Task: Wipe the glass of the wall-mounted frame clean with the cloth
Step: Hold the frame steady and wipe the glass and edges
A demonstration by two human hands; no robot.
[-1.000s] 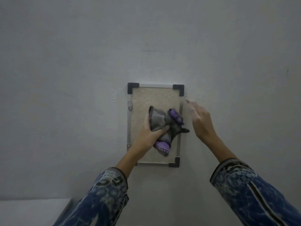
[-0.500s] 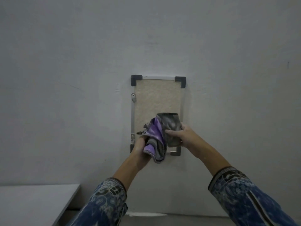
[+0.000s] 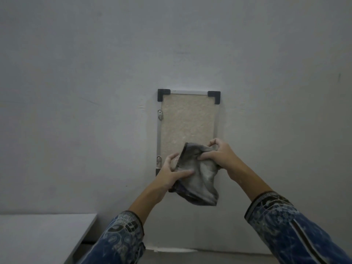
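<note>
A tall narrow frame hangs on the white wall, with black corner caps, a thin metal edge and a beige textured panel behind its glass. A grey cloth with a purple trim hangs spread in front of the frame's lower part and hides it. My left hand grips the cloth's left edge, thumb across the front. My right hand pinches the cloth's upper right corner. Whether the cloth touches the glass cannot be told.
A white table top sits at the lower left, its edge close to my left sleeve. The bare white wall surrounds the frame. A strip of floor shows at the wall's foot.
My right hand came off the wall and took hold of the cloth. Both hands drew the bunched cloth down and spread it flat. The view tilted, so the frame sits higher.
</note>
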